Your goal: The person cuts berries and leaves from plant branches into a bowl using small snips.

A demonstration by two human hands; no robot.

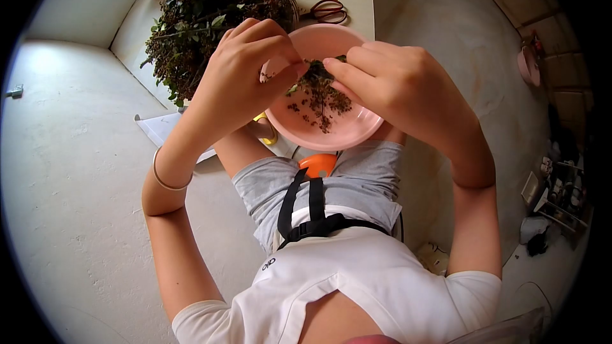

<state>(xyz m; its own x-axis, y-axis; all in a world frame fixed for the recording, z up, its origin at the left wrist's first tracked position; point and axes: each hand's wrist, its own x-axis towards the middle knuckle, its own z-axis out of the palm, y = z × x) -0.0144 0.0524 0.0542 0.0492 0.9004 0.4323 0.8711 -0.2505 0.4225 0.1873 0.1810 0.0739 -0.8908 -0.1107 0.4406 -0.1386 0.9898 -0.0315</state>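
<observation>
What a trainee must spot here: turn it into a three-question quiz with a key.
1. The left hand and right hand are both over: A a sink; B a pink bowl; C a cardboard box.
2. True or false: the scissors lie outside the bowl.
3. In the head view, where is the heap of leafy sprigs relative to the bowl?
Key: 1 B; 2 true; 3 up and to the left.

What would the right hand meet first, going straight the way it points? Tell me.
The right hand would probably meet the sprig at its fingertips first, with the left hand beyond; one view leaves their depth unclear.
</observation>
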